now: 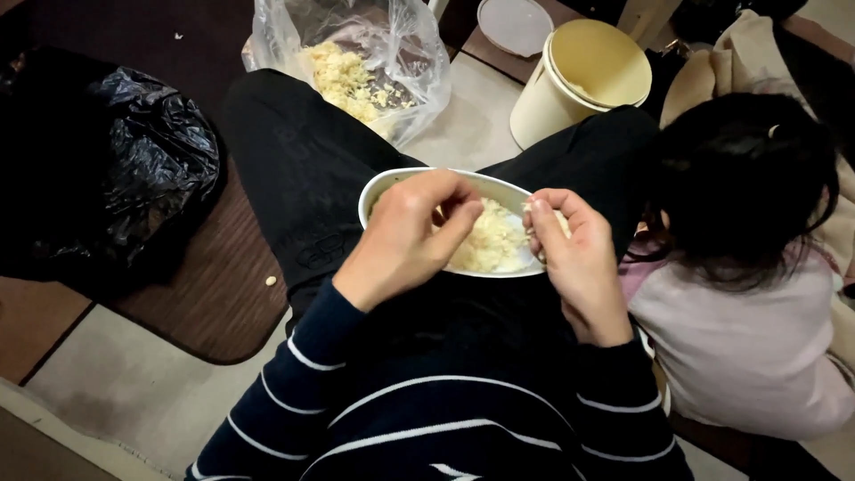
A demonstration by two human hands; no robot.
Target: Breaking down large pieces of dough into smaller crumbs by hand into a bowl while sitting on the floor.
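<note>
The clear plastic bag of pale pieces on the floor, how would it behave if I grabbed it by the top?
The clear plastic bag looks thin and crumpled, so probably floppy. Its mouth gapes open, so the pale pieces could spill if it tipped. It seems partly filled, likely light.

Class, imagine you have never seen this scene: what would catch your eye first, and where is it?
First, the two hands at the centre: the left hand and right hand pick at pale crumbly pieces in a white bowl on the person's lap. Above, a clear plastic bag holds more pale pieces. A crumpled black bag lies at left.
</note>
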